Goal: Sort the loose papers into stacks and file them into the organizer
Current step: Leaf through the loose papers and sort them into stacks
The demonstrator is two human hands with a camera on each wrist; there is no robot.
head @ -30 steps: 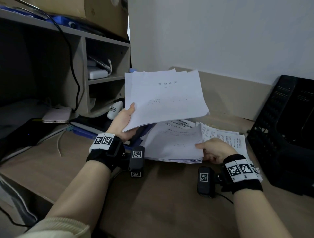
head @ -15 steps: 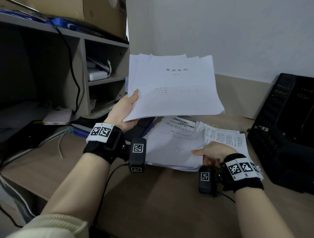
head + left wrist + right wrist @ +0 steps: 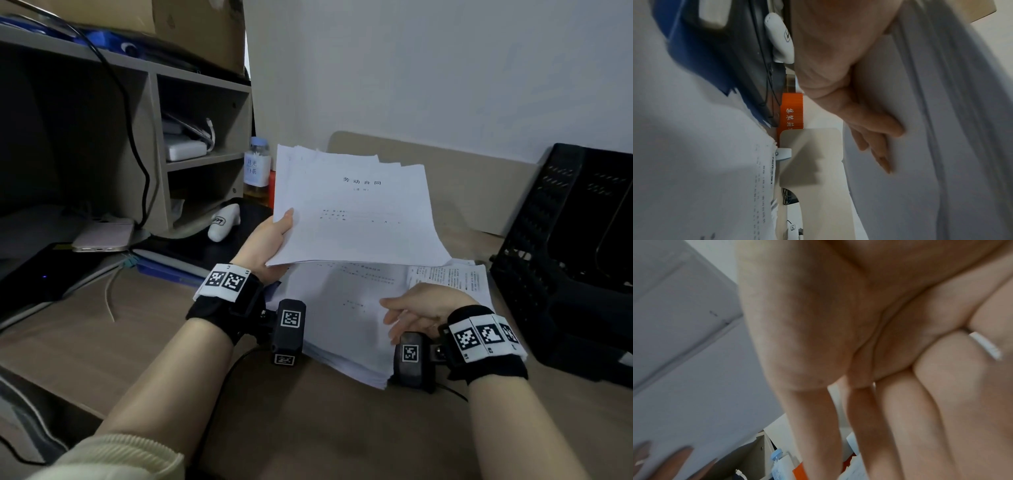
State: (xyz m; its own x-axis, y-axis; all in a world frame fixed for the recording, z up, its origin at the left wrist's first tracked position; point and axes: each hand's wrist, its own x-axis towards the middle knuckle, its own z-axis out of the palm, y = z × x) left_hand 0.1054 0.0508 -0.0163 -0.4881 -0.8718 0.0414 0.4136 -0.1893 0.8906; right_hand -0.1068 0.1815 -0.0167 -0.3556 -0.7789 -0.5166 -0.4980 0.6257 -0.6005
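My left hand (image 3: 270, 240) grips a sheaf of white papers (image 3: 356, 212) by its left edge, thumb on top, and holds it in the air above the desk. In the left wrist view my fingers (image 3: 875, 129) lie flat under the sheaf (image 3: 941, 146). A thick pile of loose papers (image 3: 342, 318) lies on the desk below. My right hand (image 3: 418, 308) hovers over the pile's right part, fingers (image 3: 900, 418) straight and holding nothing. The black mesh organizer (image 3: 565, 257) stands at the right.
A wooden shelf unit (image 3: 154, 137) with a hanging cable stands at the left. Near it are a bottle (image 3: 257, 171), a white device (image 3: 222, 222), a phone (image 3: 102, 236), blue folders (image 3: 164, 270) and an orange box (image 3: 792, 110). Bare desk (image 3: 308, 428) lies in front.
My left hand has carried the sheaf up and to the right. My right hand has let go of the pile's edge and its fingers have straightened above it.
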